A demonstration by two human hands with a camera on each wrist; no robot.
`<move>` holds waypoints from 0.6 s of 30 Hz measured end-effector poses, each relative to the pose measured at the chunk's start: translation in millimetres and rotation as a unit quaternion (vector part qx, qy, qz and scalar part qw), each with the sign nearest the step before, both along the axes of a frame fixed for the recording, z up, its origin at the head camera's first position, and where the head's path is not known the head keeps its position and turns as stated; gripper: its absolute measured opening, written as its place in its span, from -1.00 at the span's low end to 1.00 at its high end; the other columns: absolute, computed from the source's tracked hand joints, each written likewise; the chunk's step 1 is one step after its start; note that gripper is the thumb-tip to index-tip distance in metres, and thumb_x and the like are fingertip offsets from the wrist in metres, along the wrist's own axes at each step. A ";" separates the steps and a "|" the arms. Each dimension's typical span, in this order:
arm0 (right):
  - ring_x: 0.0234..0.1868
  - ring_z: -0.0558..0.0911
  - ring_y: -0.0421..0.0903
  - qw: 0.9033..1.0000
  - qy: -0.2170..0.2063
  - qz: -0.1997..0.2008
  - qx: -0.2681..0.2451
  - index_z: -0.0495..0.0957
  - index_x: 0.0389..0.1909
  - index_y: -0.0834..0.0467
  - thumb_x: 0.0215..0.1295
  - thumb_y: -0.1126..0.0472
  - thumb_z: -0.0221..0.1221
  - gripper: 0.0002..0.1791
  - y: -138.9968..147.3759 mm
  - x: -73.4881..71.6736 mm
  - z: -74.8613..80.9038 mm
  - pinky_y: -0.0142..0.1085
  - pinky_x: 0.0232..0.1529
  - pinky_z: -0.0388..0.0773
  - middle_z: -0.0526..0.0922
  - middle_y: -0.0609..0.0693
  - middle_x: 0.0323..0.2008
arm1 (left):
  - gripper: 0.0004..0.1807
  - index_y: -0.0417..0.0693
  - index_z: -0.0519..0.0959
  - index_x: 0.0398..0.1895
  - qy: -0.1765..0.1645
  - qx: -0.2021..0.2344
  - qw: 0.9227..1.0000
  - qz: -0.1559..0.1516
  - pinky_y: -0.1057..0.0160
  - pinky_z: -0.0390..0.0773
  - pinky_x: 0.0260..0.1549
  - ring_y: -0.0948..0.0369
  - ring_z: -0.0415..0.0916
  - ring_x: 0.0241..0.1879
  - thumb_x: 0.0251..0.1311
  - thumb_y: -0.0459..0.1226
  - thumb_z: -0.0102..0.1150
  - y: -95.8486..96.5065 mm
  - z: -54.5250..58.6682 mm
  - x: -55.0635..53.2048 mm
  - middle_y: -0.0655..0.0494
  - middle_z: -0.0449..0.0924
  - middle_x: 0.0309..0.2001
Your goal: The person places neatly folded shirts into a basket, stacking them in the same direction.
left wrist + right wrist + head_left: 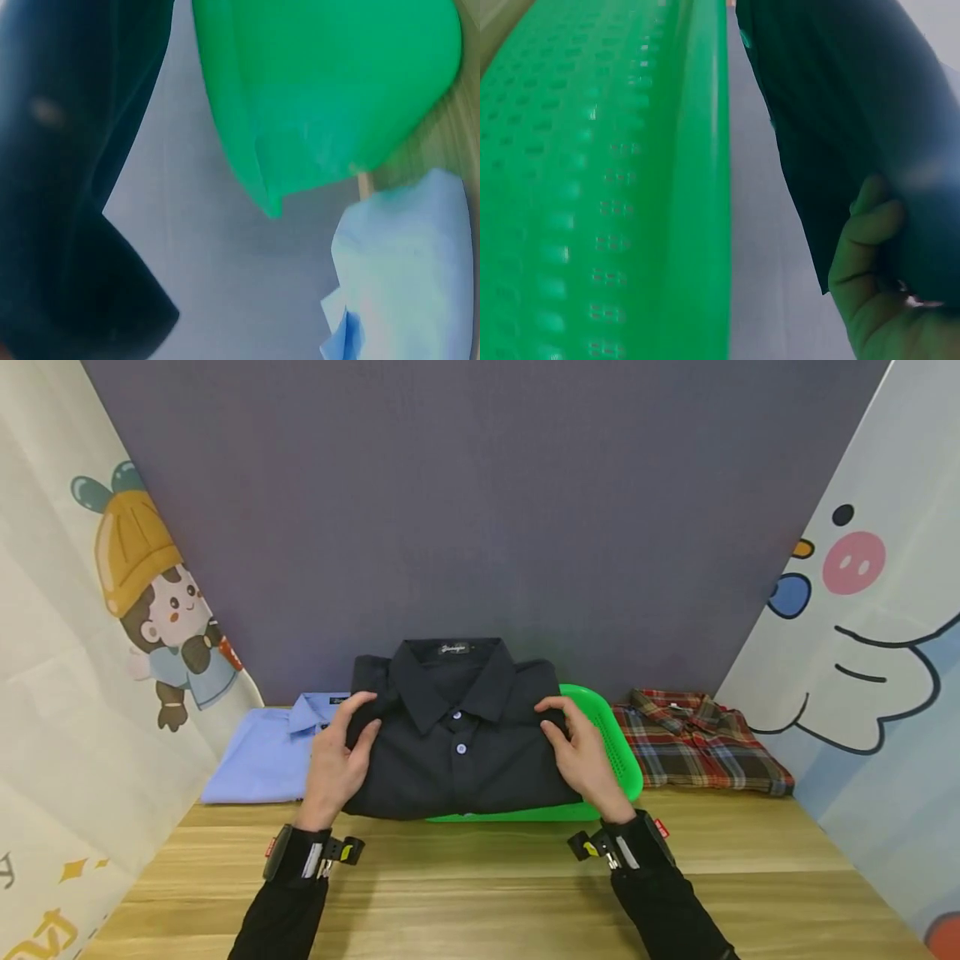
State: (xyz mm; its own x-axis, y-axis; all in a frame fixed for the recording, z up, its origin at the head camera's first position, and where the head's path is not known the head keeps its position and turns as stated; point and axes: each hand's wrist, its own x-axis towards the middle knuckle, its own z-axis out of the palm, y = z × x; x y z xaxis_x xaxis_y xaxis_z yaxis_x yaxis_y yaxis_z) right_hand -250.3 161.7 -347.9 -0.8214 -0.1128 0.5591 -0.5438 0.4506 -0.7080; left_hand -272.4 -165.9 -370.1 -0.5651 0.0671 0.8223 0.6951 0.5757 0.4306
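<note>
A folded black shirt (420, 768), collar up and buttons facing me, is held between both hands in the head view. My left hand (336, 768) grips its left side, thumb on the front. The right hand (588, 760) grips the opposite side in the same manner. Behind and below the shirt is a green plastic basket (617, 747), largely hidden by it in the head view. From the right wrist, a gap shows between the shirt (840, 135) and the basket's rim (705, 225). The left wrist view also shows the shirt (60, 187) apart from the basket (337, 90).
A folded light blue shirt (258, 756) lies on the wooden table (465, 893) to the left. On the right lies a folded plaid shirt (705, 743). A grey panel (480, 510) rises behind, with printed curtains (45, 652) at both sides.
</note>
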 end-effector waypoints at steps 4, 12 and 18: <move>-0.77 0.14 -0.15 0.999 -0.009 -0.018 0.030 0.46 0.13 0.04 0.42 0.29 0.00 -0.69 13.7 -10.7 -7.7 -0.26 -0.66 0.16 0.28 0.06 -0.66 | -0.73 -0.05 0.57 0.01 0.002 -0.003 1.000 -0.023 -0.01 0.56 -0.24 0.07 0.56 -0.17 0.26 -0.39 0.11 8.2 -0.2 -1.4 -0.10 0.63 -0.09; -0.15 0.57 -0.02 0.996 -0.084 0.036 0.023 0.34 0.28 -0.01 0.40 0.16 0.04 -0.56 34.1 -13.8 -4.8 -0.07 -0.24 0.58 0.41 0.16 0.18 | -0.81 -0.01 0.65 -0.12 -0.008 0.004 0.999 -0.032 0.02 0.58 -0.19 0.13 0.56 -0.17 0.27 -0.35 0.11 22.7 -0.1 -8.0 -0.03 0.66 -0.18; 0.16 0.43 0.13 0.991 -0.096 0.056 0.073 0.20 0.38 -0.04 0.32 0.08 0.14 -0.38 45.0 -12.3 -3.7 0.05 -0.02 0.55 0.25 0.20 0.34 | -0.72 -0.03 0.60 0.04 -0.032 0.007 0.999 -0.024 -0.05 0.56 -0.20 0.05 0.54 -0.12 0.28 -0.32 0.11 30.3 -1.9 -9.4 -0.13 0.63 -0.07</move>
